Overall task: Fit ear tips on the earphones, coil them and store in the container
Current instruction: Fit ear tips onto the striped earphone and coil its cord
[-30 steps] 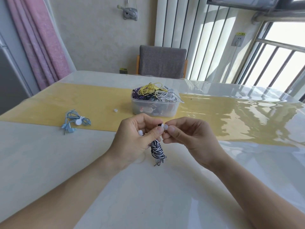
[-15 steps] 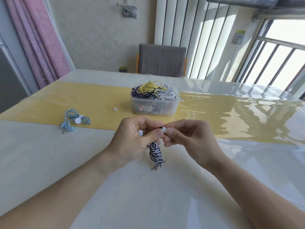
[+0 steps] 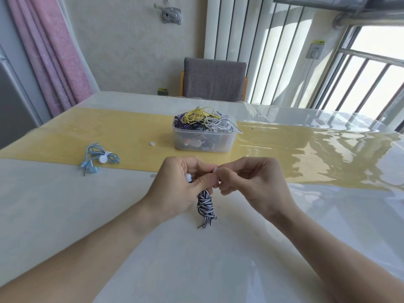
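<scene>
Both hands (image 3: 215, 182) pinch striped earphones (image 3: 205, 206); no writing is legible.

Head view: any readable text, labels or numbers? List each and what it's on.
None can be read.
Yellow sticker above the wall socket: dark characters, too small and blurred to read.
Yellow label on the dark wall outlet behind the table's far edge: characters there, illegible.
Clear plastic container, earphones and both hands: no print visible.
</scene>
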A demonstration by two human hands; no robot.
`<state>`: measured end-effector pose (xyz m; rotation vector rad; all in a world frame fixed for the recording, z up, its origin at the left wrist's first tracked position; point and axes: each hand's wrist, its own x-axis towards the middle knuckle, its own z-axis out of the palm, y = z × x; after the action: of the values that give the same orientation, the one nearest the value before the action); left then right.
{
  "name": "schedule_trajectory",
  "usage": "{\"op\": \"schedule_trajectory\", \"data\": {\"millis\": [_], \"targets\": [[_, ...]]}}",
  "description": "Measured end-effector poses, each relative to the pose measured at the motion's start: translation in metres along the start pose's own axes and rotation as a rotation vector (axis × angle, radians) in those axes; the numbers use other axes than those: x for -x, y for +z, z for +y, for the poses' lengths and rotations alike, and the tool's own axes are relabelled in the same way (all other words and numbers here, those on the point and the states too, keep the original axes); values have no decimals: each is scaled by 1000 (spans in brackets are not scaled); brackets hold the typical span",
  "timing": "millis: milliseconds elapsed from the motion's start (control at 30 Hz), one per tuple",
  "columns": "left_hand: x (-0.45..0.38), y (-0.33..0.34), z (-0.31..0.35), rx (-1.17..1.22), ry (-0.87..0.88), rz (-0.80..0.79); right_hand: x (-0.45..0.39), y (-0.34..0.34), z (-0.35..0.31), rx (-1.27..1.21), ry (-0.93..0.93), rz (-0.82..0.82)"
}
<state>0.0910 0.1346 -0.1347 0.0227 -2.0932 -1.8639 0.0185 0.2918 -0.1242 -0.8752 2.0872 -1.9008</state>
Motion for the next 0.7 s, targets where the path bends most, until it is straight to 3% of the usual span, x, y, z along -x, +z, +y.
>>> {"op": "schedule_trajectory", "data": {"millis": [300,433,700], "targets": [[3,6,-1,-152,128,9,-1,1,-3,-161,242,21],[3,8,1,-49,52,13,-4,-5,-2,-212,315,-56],[-1,9,-2,207,-205,57,-7,-13,4,-94,163,-171]]}}
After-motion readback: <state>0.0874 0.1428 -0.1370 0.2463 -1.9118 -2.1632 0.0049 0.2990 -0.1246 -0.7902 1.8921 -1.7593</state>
